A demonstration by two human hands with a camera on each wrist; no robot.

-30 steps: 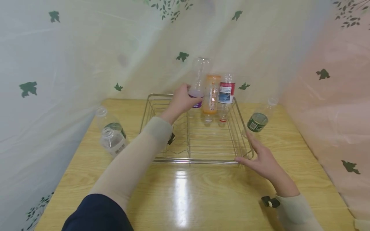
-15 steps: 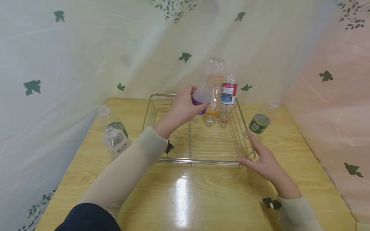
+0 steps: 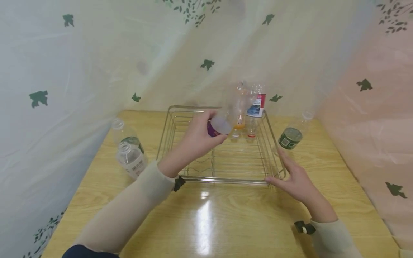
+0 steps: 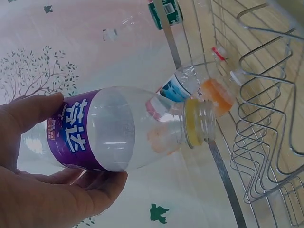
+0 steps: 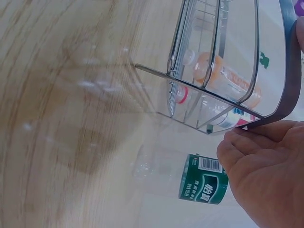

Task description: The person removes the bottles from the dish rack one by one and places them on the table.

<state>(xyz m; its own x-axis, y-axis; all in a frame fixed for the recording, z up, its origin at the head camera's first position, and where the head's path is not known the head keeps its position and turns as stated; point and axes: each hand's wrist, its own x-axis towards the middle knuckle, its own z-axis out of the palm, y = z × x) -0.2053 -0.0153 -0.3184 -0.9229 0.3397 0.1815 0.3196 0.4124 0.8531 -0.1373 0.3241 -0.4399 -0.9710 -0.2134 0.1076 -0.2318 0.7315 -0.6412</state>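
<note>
In front of me, a person's left hand [image 3: 198, 138] is curled around a clear bottle [image 4: 116, 128], held tilted, neck down, above a wire basket [image 3: 238, 181]. The bottle's purple label bears 2 white characters, 芬达; a yellow ring circles its neck. The right hand [image 3: 295, 179] has fingers and thumb spread apart, touching the basket's near right corner. Inside the basket, neck down, are 2 bottles: an orange bottle [image 5: 232, 83] with pale writing too small to read, and a red-and-blue-labelled bottle [image 3: 256, 107] with a red cap. Just right of the basket, a green-labelled bottle [image 5: 204, 180] shows white characters, apparently 怡宝, and a barcode. To the left, 2 clear bottles [image 3: 135, 165] are on the wooden table [image 3: 167, 222], 1 with dark, blurred lettering.
</note>
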